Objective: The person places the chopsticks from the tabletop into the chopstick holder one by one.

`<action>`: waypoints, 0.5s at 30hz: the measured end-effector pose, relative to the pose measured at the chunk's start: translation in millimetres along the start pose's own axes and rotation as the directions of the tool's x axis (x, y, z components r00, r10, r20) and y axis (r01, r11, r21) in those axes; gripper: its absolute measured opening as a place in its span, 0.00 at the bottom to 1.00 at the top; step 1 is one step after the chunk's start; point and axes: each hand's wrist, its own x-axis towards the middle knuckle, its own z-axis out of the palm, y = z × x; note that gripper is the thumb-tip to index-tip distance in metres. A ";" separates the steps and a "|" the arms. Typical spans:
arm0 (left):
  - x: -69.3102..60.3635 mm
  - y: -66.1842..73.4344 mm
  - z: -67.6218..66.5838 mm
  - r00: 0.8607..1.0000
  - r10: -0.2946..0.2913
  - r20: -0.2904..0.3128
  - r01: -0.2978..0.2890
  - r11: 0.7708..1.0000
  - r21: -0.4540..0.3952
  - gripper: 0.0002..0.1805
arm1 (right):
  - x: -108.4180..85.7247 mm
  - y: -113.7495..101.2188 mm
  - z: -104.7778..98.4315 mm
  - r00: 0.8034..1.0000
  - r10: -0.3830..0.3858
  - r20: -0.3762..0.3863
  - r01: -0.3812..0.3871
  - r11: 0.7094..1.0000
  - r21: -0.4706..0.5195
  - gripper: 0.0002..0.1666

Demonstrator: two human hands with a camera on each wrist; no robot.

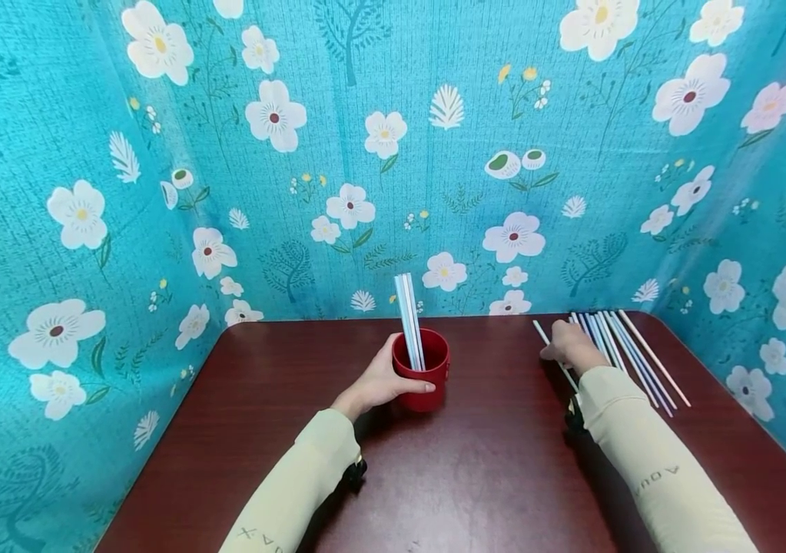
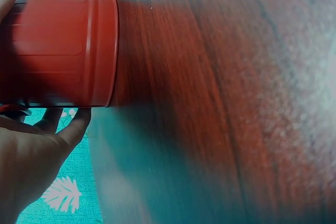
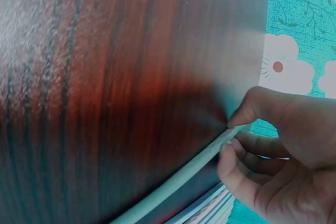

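Observation:
A red metal cup (image 1: 427, 392) stands upright on the table, and my left hand (image 1: 384, 378) grips its side, thumb across the front. Several pale blue and white sticks (image 1: 409, 319) lean inside it and rise above the rim. In the left wrist view the cup (image 2: 63, 51) lies between the thumb and fingers of that hand (image 2: 37, 156). Over on the right, my right hand (image 1: 568, 346) pinches a pale green stick (image 1: 540, 330). The right wrist view shows that stick (image 3: 173, 184) between the thumb and fingers of the hand (image 3: 289, 150).
Several white, blue, purple and pinkish sticks (image 1: 641, 361) lie side by side at the right of the dark red-brown table (image 1: 489, 476). A blue flowered cloth (image 1: 393, 200) hangs along its back and sides.

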 end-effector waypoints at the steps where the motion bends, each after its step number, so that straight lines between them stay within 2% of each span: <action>1: -0.1 -0.5 0.2 1.000 -0.001 0.000 0.001 1.000 0.000 0.49 | -0.2 -0.9 0.7 1.000 0.003 0.008 -0.003 1.000 0.000 0.14; 10: 0.0 -2.5 1.3 1.000 -0.005 0.000 0.005 1.000 -0.009 0.49 | -4.5 -7.5 0.9 0.997 0.023 0.067 -0.024 1.000 0.010 0.14; 15: 0.7 -0.9 0.3 1.000 -0.003 0.001 0.003 1.000 -0.011 0.49 | -7.8 -10.4 -3.1 0.996 0.017 0.088 -0.017 1.000 0.006 0.18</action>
